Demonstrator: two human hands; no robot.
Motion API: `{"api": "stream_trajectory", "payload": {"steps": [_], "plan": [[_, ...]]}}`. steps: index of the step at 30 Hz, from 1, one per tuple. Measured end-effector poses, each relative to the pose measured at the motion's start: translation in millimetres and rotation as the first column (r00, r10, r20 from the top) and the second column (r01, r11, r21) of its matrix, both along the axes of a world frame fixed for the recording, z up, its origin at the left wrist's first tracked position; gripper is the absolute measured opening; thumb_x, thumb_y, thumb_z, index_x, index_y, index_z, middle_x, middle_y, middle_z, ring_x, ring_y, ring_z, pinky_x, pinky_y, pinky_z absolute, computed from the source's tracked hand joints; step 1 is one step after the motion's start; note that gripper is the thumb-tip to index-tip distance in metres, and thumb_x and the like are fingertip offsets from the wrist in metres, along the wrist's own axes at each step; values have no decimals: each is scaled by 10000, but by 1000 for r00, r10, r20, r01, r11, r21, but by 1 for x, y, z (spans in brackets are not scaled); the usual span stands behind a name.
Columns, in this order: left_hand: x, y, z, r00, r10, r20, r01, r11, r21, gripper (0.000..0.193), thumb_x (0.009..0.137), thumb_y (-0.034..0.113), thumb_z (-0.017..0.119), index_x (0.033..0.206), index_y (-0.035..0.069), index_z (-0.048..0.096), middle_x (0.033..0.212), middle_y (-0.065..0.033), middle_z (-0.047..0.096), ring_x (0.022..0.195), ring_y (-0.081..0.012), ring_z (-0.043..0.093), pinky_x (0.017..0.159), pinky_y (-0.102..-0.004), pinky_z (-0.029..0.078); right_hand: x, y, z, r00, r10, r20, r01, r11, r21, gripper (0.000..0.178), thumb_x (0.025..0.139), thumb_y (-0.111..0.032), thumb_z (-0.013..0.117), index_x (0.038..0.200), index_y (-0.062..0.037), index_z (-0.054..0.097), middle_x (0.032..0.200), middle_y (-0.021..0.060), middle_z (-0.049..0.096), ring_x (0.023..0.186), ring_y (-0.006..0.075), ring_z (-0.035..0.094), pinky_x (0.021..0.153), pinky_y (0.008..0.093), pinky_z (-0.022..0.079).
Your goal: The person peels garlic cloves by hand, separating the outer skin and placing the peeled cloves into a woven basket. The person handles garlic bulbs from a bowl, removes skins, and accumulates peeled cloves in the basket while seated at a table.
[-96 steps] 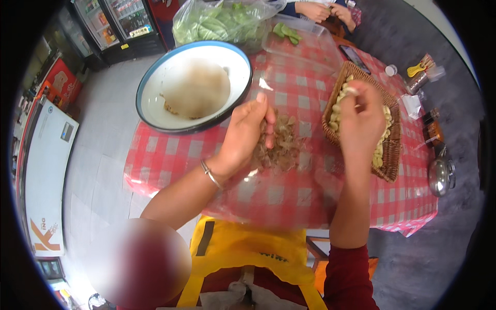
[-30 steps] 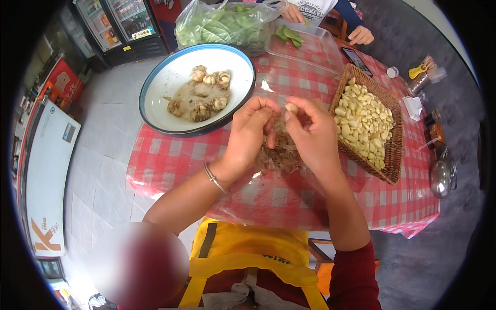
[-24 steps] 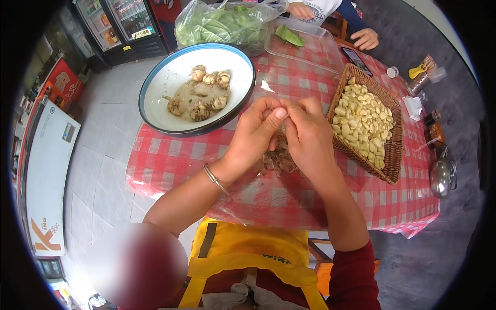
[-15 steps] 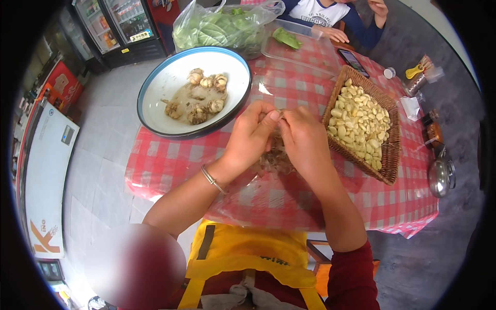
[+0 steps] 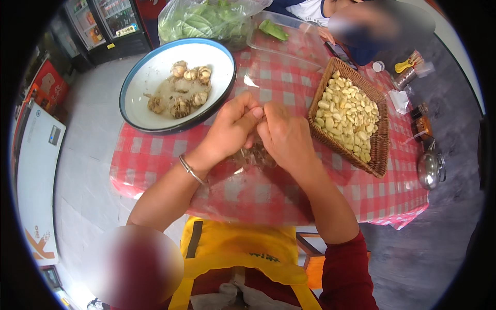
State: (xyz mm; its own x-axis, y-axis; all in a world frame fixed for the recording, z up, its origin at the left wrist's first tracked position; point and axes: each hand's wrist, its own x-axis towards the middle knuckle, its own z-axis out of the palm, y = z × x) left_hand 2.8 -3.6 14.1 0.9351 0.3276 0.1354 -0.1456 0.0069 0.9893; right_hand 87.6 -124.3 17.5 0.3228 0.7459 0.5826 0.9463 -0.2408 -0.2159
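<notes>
My left hand (image 5: 232, 125) and my right hand (image 5: 284, 133) meet above the table, thumbs and fingers pinched together at the tips. What they hold is small and hidden by the fingers. Below them lies a heap of brown, papery garlic skins (image 5: 257, 156), partly covered by my hands. To the left, a white enamel bowl (image 5: 147, 67) with a blue rim contains several unpeeled garlic bulbs (image 5: 198, 98) and loose skin. On the right, a brown wicker basket (image 5: 381, 155) is filled with peeled garlic cloves (image 5: 347, 111).
A red-and-white checked cloth (image 5: 248, 194) under clear plastic covers the table. A bag of green leaves (image 5: 206, 23) and a clear plastic tub (image 5: 294, 49) with a leaf stand at the back. Another person (image 5: 310, 10) sits opposite. A metal kettle (image 5: 430, 169) stands far right.
The whole view has shifted, so the table's things appear slightly left and higher. My hands stay pinched together over the skins. The person opposite has leaned in over the phone.
</notes>
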Motion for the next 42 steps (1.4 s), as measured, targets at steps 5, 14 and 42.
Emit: {"api": "stream_trajectory", "payload": {"steps": [5,14,42], "plan": [[0,1,0,996,-83,17,83,995,-56,139,945,94,443,825,29,466,581,-15,475,422,-79,430,387,-240,323,2,-3,6,999,6,46,-3,999,-48,91,779,-119,531,761,-32,513,699,120,558,621,292,585,519,390,473],[0,1,1,993,-98,65,115,924,-365,160,959,159,446,856,41,479,630,-25,453,455,-119,452,430,-234,363,2,-2,13,805,75,-589,0,992,127,163,851,-145,471,807,3,521,631,161,523,551,260,532,546,377,418],[4,0,-9,986,-94,135,122,967,-223,146,947,188,497,915,46,489,630,-18,462,482,-107,462,464,-230,386,0,-1,18,137,361,-922,110,920,376,120,786,-41,574,671,-42,537,599,-35,496,504,16,372,442,202,263]]}}
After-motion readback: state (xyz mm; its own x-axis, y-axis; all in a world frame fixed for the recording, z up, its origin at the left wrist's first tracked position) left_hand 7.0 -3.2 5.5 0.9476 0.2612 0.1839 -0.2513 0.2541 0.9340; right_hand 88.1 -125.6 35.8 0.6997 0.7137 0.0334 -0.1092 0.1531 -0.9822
